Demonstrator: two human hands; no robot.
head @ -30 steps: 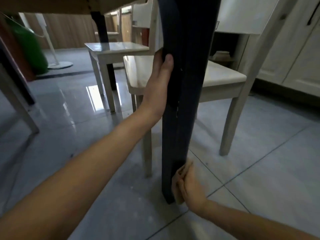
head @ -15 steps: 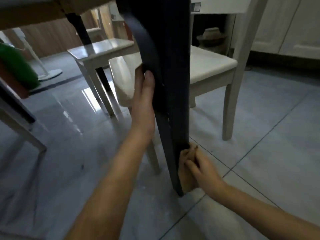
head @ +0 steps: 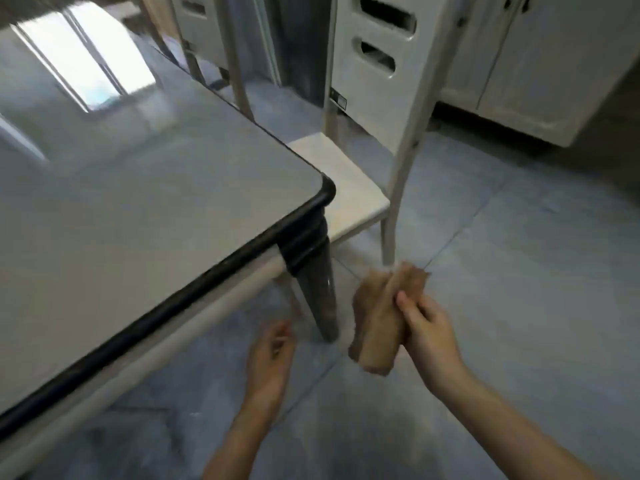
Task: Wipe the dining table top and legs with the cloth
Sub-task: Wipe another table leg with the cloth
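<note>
head view now looks down past the table corner (head: 322,188); both hands have left the leg (head: 320,296), right hand (head: 429,336) gripping the cloth (head: 377,327), left hand (head: 272,351) loosely open, so this leg looks finished.

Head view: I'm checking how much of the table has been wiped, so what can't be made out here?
- Table top: cut off by the left frame edge; glare and blur hide whether it is clean.
- Dark table leg: only this one shows; the top hides the others.
- Cloth in the right hand: motion-blurred, folds unclear.
- Left hand: blurred, empty as far as shows.
</note>
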